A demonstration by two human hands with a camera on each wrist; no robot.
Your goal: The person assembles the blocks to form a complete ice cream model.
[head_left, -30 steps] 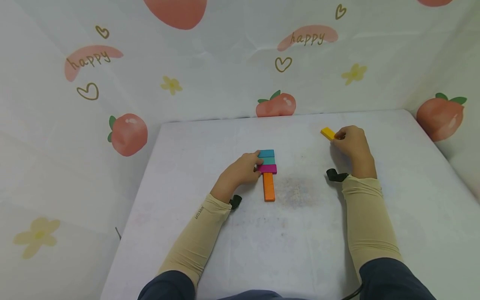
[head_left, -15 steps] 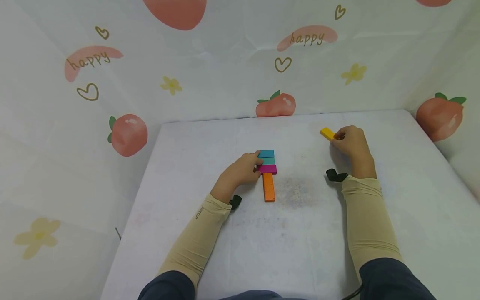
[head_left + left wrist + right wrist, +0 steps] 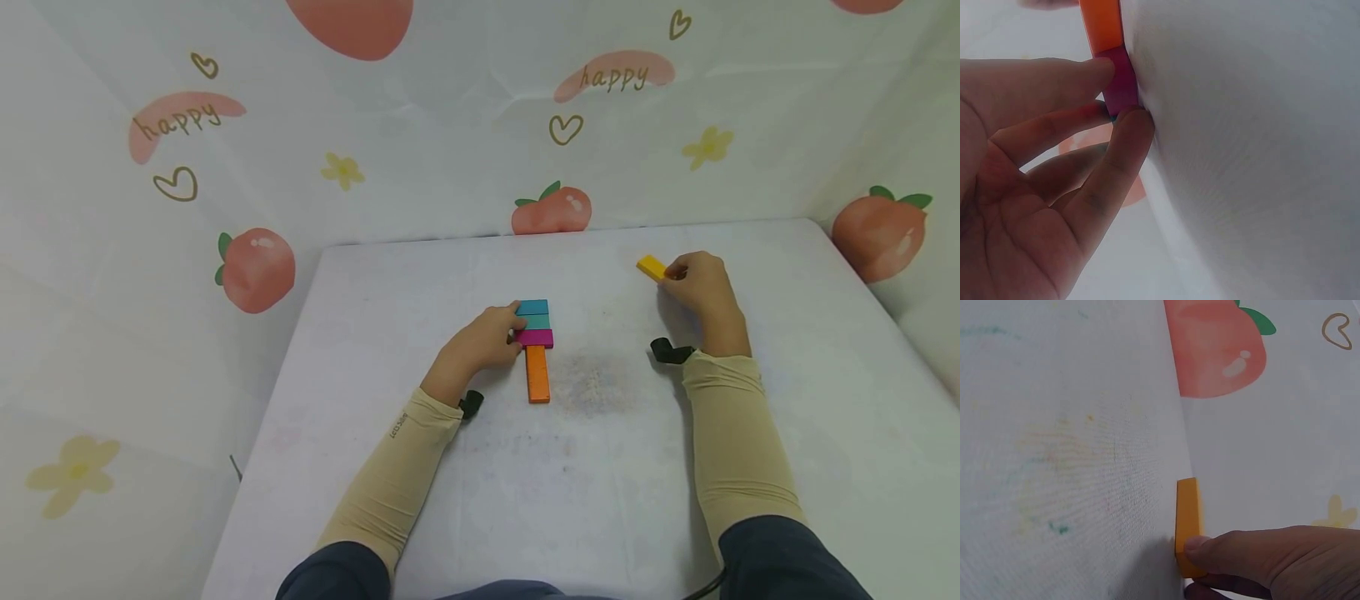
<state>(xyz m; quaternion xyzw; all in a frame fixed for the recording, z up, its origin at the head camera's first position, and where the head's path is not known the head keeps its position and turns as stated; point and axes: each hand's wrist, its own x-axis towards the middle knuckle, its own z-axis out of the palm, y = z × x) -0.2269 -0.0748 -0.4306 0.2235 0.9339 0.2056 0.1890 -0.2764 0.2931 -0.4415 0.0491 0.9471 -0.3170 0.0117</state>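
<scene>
My left hand holds the left ends of a row of flat rectangular blocks in the head view. Its thumb and fingers lie around the magenta block, with fingertips at the teal block and the blue block behind it. Below the magenta block, an orange block lies lengthwise, forming a T-like shape. At the back right, my right hand pinches one end of a yellow block. The right wrist view has the thumb on that yellow block; the other fingers are mostly hidden.
A white-covered table bears everything, with a smudged grey patch right of the orange block. Behind it rises a white backdrop printed with peaches, hearts and flowers. Dark wrist cameras stick out from both sleeves.
My right hand and the yellow block have shifted slightly to the left. The left hand and the row of blocks stay where they were.
</scene>
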